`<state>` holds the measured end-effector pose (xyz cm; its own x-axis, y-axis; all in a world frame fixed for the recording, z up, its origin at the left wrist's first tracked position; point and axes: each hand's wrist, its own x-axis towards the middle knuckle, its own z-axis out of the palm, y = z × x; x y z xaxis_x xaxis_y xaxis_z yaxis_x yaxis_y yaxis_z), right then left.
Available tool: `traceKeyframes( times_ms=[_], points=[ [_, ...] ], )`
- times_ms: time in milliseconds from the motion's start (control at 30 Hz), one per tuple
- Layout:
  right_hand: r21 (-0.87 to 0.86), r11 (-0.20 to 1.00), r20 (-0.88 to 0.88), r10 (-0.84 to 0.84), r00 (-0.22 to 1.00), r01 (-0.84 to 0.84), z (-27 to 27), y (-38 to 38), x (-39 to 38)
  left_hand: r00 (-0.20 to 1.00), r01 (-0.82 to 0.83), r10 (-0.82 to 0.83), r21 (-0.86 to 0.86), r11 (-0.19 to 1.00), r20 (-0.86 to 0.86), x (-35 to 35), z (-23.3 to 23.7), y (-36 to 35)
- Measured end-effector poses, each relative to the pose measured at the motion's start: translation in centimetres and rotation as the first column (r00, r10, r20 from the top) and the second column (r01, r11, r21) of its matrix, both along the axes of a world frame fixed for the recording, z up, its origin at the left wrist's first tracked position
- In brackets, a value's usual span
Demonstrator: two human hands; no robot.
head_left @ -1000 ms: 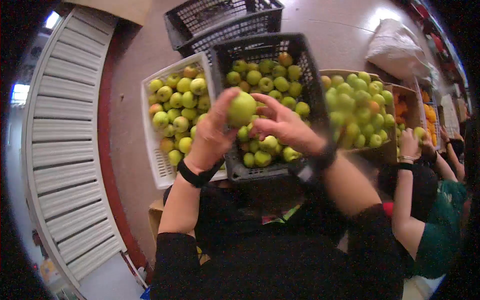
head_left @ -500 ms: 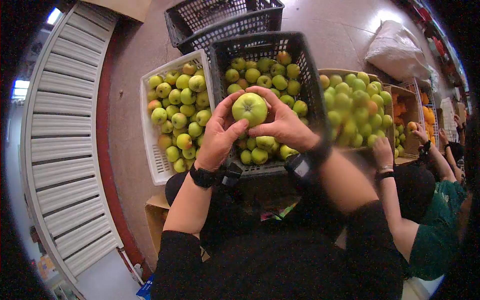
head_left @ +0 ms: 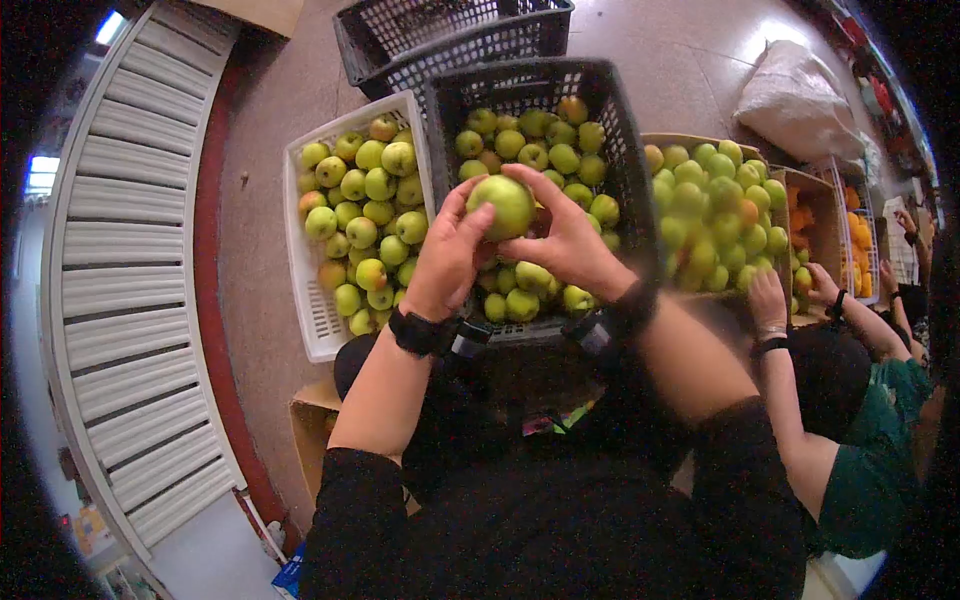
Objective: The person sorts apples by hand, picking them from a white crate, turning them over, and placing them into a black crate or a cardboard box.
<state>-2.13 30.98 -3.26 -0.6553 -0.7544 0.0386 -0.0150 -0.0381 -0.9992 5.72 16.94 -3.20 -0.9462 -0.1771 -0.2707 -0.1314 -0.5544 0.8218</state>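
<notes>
A green apple (head_left: pixel 503 208) is held up between both my hands, over the black crate (head_left: pixel 619 130). My left hand (head_left: pixel 452 250) grips its left side, thumb across the front. The fingers of my right hand (head_left: pixel 572 240) curl round its top and right side, the thumb below it. Beneath them the black crate holds many green apples, some blushed red, partly hidden by my hands. To the left, a white crate (head_left: pixel 296 235) is full of similar apples.
A cardboard box (head_left: pixel 690 143) heaped with green apples stands right, beside a co-worker's hand (head_left: pixel 768 300). Another black crate (head_left: pixel 355 55) lies behind. A white sack (head_left: pixel 795 100) rests at the back right. A slatted white conveyor (head_left: pixel 135 270) runs along the left.
The apple has turned between my hands, so its dimpled end no longer faces me. At right, the co-worker's far hand has moved lower with its fruit.
</notes>
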Motion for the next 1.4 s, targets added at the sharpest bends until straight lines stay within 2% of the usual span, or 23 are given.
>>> traceKeyframes(
  times_ms=[67,100,200,233,267,333,367,467,600,633,733,767,867,967,1067,1100,1200,1233,1300,1367,1400],
  points=[
    [-0.015,0.999,0.125,-0.045,0.991,0.047,-0.1,0.0,-0.3,1.0,-0.027,0.025,0.153,0.988,0.017,-0.5,-0.5,-0.6],
    [-0.027,0.996,0.131,-0.082,0.988,0.086,-0.1,0.1,-0.6,0.999,0.01,-0.017,0.259,0.966,0.027,-1.0,-0.9,-1.0],
    [-0.061,0.977,0.158,-0.191,0.969,0.202,0.2,0.2,-1.6,0.997,0.017,-0.043,0.378,0.926,0.06,-1.4,-1.2,-1.7],
    [-0.092,0.96,0.243,-0.235,0.941,0.264,1.3,0.6,-1.8,0.998,0.025,-0.046,0.437,0.899,0.038,-1.9,-2.1,-1.9],
    [-0.048,0.946,0.222,-0.303,0.927,0.32,1.2,1.0,-2.4,0.999,0.006,-0.025,0.369,0.929,0.046,-2.3,-3.1,-2.1],
    [-0.096,0.913,0.361,-0.34,0.869,0.397,1.4,1.6,-3.6,0.999,-0.029,0.017,0.227,0.973,0.052,-3.0,-5.2,-2.5],
    [-0.087,0.897,0.4,-0.367,0.84,0.433,2.0,2.0,-3.8,0.996,-0.048,0.026,0.265,0.963,0.089,-3.5,-6.1,-2.7],
    [-0.136,0.867,0.462,-0.373,0.805,0.48,1.8,3.0,-4.8,0.958,-0.076,0.007,0.232,0.97,0.287,-4.2,-10.5,-3.2],
    [-0.098,0.863,0.471,-0.399,0.787,0.497,2.5,3.5,-4.8,0.838,-0.074,-0.019,0.148,0.986,0.545,-4.1,-12.9,-2.1],
    [-0.112,0.863,0.477,-0.387,0.789,0.492,2.6,3.6,-4.8,0.833,-0.063,-0.037,0.16,0.985,0.552,-4.3,-13.9,-2.1],
    [-0.145,0.863,0.494,-0.36,0.791,0.483,2.9,4.0,-4.8,0.861,0.012,-0.02,0.019,1.0,0.509,-4.4,-14.7,-1.8],
    [-0.151,0.864,0.498,-0.353,0.792,0.481,3.1,4.1,-4.7,0.818,-0.117,0.165,-0.121,0.986,0.551,-4.6,-14.9,-1.0],
    [-0.169,0.863,0.502,-0.34,0.795,0.476,3.2,4.4,-4.9,0.871,-0.107,0.228,-0.284,0.953,0.436,-4.8,-15.4,-0.3],
    [-0.167,0.858,0.502,-0.349,0.791,0.485,3.4,4.5,-4.9,0.911,0.07,0.172,-0.552,0.831,0.374,-5.5,-16.2,-0.5],
    [-0.157,0.865,0.507,-0.345,0.79,0.477,3.5,4.4,-5.0,0.892,0.096,0.132,-0.467,0.879,0.433,-5.8,-18.3,-0.7],
    [-0.148,0.876,0.509,-0.331,0.794,0.46,3.5,4.5,-5.0,0.879,0.133,0.137,-0.512,0.849,0.457,-5.8,-19.4,-1.0],
    [-0.124,0.894,0.505,-0.317,0.803,0.431,3.5,4.6,-5.0,0.826,0.302,0.001,-0.446,0.843,0.563,-5.8,-21.9,-2.0],
    [-0.119,0.898,0.501,-0.313,0.807,0.423,3.6,4.5,-5.0,0.814,0.276,0.057,-0.472,0.837,0.578,-5.9,-20.2,-1.0],
    [-0.128,0.879,0.5,-0.343,0.796,0.459,3.5,4.4,-4.9,0.838,0.256,0.048,-0.47,0.845,0.544,-6.3,-16.9,0.1],
    [-0.132,0.881,0.487,-0.342,0.804,0.455,3.2,4.1,-4.8,0.879,0.235,0.042,-0.508,0.829,0.476,-6.1,-16.1,-0.3],
    [-0.129,0.89,0.475,-0.332,0.815,0.438,2.9,4.0,-4.8,0.893,0.222,0.051,-0.537,0.814,0.447,-6.1,-13.6,0.0]
  ],
)
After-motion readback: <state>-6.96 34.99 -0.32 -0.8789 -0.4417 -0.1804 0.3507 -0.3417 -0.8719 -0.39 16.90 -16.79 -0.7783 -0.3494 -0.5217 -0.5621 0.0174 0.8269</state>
